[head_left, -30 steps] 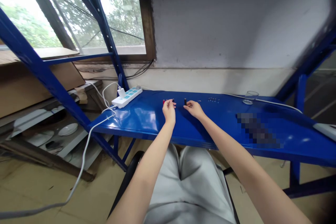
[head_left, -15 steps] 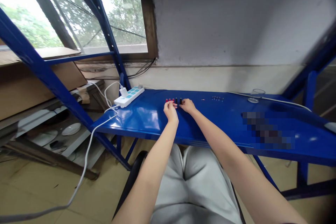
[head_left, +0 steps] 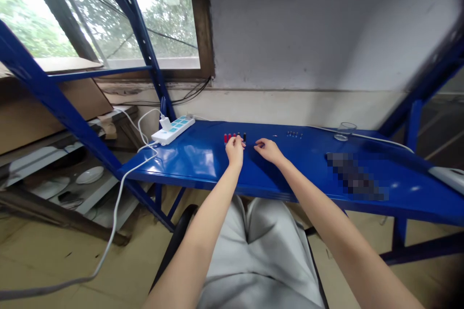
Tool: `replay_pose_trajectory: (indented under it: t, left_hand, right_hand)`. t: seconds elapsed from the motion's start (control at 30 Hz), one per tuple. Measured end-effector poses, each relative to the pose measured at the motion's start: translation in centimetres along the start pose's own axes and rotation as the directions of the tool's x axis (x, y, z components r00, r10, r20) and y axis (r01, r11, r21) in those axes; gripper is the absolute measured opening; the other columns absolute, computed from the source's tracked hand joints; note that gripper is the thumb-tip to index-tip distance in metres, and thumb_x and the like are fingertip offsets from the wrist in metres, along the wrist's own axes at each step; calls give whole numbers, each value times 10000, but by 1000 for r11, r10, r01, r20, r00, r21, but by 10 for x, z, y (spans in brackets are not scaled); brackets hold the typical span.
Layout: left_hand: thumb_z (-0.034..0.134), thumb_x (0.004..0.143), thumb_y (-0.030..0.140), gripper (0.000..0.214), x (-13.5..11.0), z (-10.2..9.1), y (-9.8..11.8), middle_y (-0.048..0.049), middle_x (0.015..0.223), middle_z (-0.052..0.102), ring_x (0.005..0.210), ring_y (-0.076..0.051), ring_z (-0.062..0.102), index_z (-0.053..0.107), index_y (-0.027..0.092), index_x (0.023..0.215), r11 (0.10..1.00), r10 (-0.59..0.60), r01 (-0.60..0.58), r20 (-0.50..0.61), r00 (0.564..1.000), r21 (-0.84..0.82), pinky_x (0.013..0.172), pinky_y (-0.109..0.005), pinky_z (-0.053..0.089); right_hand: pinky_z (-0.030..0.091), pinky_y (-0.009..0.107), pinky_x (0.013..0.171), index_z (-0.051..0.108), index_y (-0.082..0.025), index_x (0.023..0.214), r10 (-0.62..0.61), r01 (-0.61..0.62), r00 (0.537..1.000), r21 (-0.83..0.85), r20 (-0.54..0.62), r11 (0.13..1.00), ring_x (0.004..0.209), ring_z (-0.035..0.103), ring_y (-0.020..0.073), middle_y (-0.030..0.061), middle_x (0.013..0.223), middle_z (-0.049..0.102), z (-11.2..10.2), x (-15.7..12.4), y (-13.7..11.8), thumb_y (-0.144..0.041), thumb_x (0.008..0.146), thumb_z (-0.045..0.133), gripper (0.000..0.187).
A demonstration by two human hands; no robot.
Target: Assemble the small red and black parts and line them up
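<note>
Seated view at a blue steel shelving frame (head_left: 141, 43) before a window (head_left: 145, 14); a whitewashed wall (head_left: 290, 24) fills the centre and a lower shelf with white plates (head_left: 87, 175) lies left; a dark chair edge (head_left: 177, 231) and grey trousers (head_left: 253, 251) show below; a blue metal bench (head_left: 297, 174) runs across the frame, its right part carrying a pixelated patch (head_left: 353, 176); a white power strip (head_left: 173, 131) sits at the bench's left end, a white cable (head_left: 116, 212) hanging off it toward the floor; a glass tumbler (head_left: 345, 131) stands near the back edge on the right; a row of small red and black pieces (head_left: 235, 137) stands upright near the back edge, mid-bench, with a cluster of tiny dark pieces (head_left: 294, 134) well to its right; the left hand (head_left: 235, 150) has its fingertips drawn together on the row, any pinch hidden, so I cannot tell; the right hand (head_left: 267, 150) rests just right of the row, fingers lightly curled, its grip also unclear.
</note>
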State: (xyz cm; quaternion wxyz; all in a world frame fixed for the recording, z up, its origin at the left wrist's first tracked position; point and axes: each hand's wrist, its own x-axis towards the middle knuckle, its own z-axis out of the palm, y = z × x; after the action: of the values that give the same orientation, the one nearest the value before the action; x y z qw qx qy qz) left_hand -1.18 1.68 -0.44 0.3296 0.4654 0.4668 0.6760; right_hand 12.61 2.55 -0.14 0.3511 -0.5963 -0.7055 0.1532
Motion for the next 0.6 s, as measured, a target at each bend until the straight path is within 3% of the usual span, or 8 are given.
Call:
replay_pose_trajectory:
  t: [0.07,0.13,0.2,0.4,0.6]
  left_hand:
    - [441,817,362,279,-5,2,-1,-9,560,563,540,-112,518,561,167,658,971,90,-123,164,982,203,574,-229,398]
    - [476,799,347,257,-9,4,-2,-12,586,591,561,-118,525,572,173,635,893,139,-279,374,917,352,587,-232,388]
    - [497,785,317,224,-11,4,-4,-13,615,614,582,-123,536,585,176,634,835,132,-368,500,856,409,589,-231,383]
    - [491,787,273,222,-9,3,-7,-20,597,614,572,-129,544,587,175,613,846,105,-308,430,897,435,588,-235,387]
    - [555,737,258,200,-11,4,-8,-6,521,577,504,-122,508,571,189,550,918,166,-281,372,913,279,538,-225,353]
  right_hand:
    - [436,248,679,633,-167,818,-8,12,999,90,-41,996,689,611,146,55,771,672,-7,-10,7,-283,773,510,175]
    - [422,244,629,615,-174,732,2,9,997,133,-82,991,610,587,139,41,678,649,-13,-18,12,-347,810,451,252]
    - [392,244,588,593,-181,670,-3,16,992,103,-128,995,564,554,139,32,609,617,-15,-22,14,-399,826,413,323]
    - [287,242,523,493,-197,535,-133,121,987,-137,-87,983,496,449,125,9,494,511,-14,-28,7,-421,828,413,378]
    - [274,238,526,478,-197,535,-122,110,992,-223,-38,969,509,448,122,18,517,524,-14,-30,4,-393,844,397,375]
